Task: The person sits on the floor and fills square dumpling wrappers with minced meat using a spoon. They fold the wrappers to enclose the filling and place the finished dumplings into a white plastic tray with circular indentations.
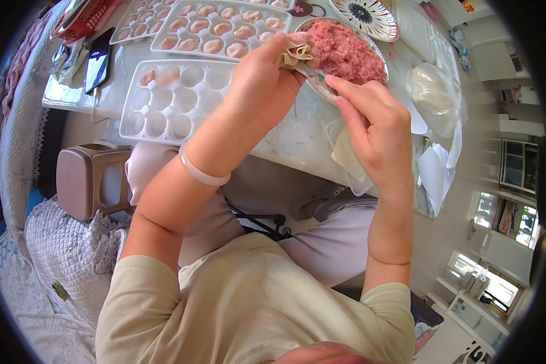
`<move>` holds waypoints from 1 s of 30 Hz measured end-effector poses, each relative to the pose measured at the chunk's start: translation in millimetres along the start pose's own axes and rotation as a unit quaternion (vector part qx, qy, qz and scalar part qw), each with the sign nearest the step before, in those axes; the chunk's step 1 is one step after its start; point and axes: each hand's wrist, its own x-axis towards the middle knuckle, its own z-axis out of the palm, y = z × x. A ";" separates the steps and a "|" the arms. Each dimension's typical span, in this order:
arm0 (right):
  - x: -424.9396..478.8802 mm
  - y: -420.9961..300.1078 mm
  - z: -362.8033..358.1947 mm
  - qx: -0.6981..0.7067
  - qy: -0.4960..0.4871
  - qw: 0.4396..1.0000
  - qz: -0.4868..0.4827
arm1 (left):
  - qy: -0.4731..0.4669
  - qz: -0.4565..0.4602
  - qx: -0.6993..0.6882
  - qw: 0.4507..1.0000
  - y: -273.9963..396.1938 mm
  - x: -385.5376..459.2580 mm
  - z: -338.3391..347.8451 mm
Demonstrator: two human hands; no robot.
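Observation:
My left hand (266, 84), with a pale bangle on its forearm, holds a thin dough wrapper (295, 54) gathered into folds. My right hand (377, 123) pinches a flat, narrow spatula-like tool (313, 73), whose far end meets the wrapper at my left fingers. Just beyond both hands is a plate heaped with raw minced meat (346, 52). Below my right hand, flat wrappers (349, 154) lie in a clear plastic container (361, 185). Left of my left forearm sits a white compartment tray (141, 98); a couple of its far-left cups hold filled dumplings (148, 77), others look bare.
Farther back, another white tray (200, 54) carries several filled dumplings, with more trays around it. A patterned plate (366, 18) stands behind the meat. A phone (99, 61) and a red basket (79, 22) lie left; a plastic bag (432, 95) right. A brown stool (75, 182) stands below.

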 end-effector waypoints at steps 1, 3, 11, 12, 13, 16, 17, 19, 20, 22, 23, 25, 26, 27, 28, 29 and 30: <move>-0.4 -0.8 -0.8 0.008 -0.002 1.000 0.005 | 0.000 -0.006 -0.005 1.000 -0.2 -0.1 -1.0; -1.1 -2.8 -4.8 0.020 -0.018 1.000 0.014 | 0.005 -0.023 -0.041 0.999 2.6 1.0 -2.2; 0.4 -2.5 1.9 0.058 -0.021 0.998 0.017 | -0.005 -0.060 -0.062 0.996 9.7 -9.4 17.2; 0.9 0.0 3.2 0.057 -0.005 0.998 0.016 | -0.025 -0.061 -0.070 0.995 10.0 -8.3 15.9; 1.1 2.7 4.4 0.056 0.012 0.998 0.015 | -0.045 -0.063 -0.078 0.994 10.5 -6.9 12.1; 1.5 4.5 -0.4 0.045 0.032 0.998 0.025 | -0.059 -0.045 -0.062 0.995 8.2 -4.6 5.2; 1.9 4.7 -2.9 0.041 0.033 0.998 0.030 | -0.055 -0.036 -0.050 0.997 7.6 -4.1 4.8; 1.5 6.3 -6.0 0.043 0.022 0.998 0.029 | -0.028 -0.042 -0.043 0.998 7.4 -5.1 8.0; 1.4 6.6 -7.3 0.044 0.016 0.999 0.028 | -0.014 -0.046 -0.039 0.998 7.1 -5.3 9.2; 1.7 4.9 -10.1 0.058 0.015 0.997 0.041 | 0.015 -0.033 -0.016 0.999 3.2 -4.6 9.2; 1.5 4.4 -10.9 0.065 0.014 0.997 0.048 | 0.030 -0.027 -0.004 0.999 0.9 -4.2 8.2; 1.9 7.9 -9.9 0.058 0.015 0.998 0.035 | -0.028 -0.036 0.009 0.999 0.0 -2.4 0.4; 1.9 9.2 -9.9 0.055 0.015 0.998 0.028 | -0.056 -0.040 0.015 0.997 1.2 -1.3 -3.0; 1.7 9.7 -10.3 0.054 0.021 0.998 0.026 | -0.088 -0.055 0.007 0.995 3.9 0.0 -5.5; 1.5 10.0 -10.9 0.052 0.026 0.998 0.024 | -0.118 -0.070 -0.002 0.991 6.8 1.5 -7.8; 1.3 10.0 -11.8 0.051 0.031 0.998 0.022 | -0.149 -0.084 -0.011 0.985 7.8 2.5 -8.5; 1.6 8.8 -13.3 0.055 0.036 0.998 0.020 | -0.139 -0.064 0.034 0.988 8.0 1.2 -5.2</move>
